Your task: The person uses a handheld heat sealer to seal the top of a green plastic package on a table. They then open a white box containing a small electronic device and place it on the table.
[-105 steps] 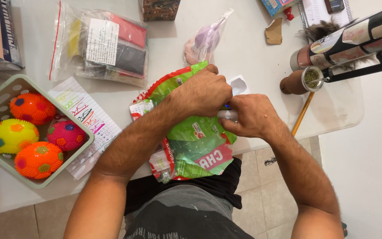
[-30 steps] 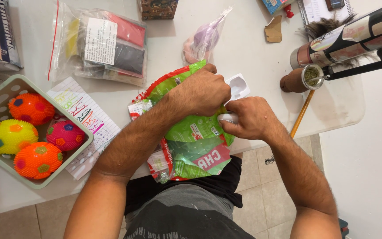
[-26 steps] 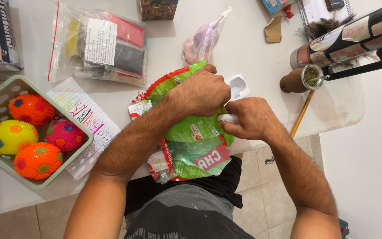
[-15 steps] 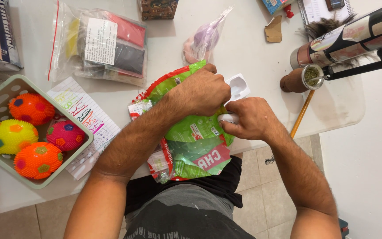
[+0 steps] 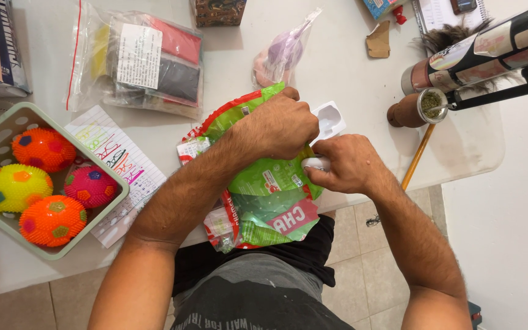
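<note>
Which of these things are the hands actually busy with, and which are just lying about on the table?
In use:
left hand gripping the green and red bag
right hand pinching a small white piece
white plastic tray, beside both hands

Lying about:
basket of spiky balls
zip bag of coloured blocks
lined paper
pencil

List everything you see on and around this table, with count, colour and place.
green and red bag: 1, table's near edge, under both hands
white plastic piece: 1, beside the bag
spiky balls: 4; two orange, one yellow, one pink; in the basket
basket: 1, pale green, left
lined paper: 1, white with coloured writing, partly under the basket
zip bag: 1, clear, yellow, red and dark contents, top left
small clear bag: 1, pinkish contents, top centre
cup with green herb: 1, brown, right
flask: 1, patterned, top right
pencil: 1, yellow, right
left hand: on the bag
right hand: grip on a small white thing
</note>
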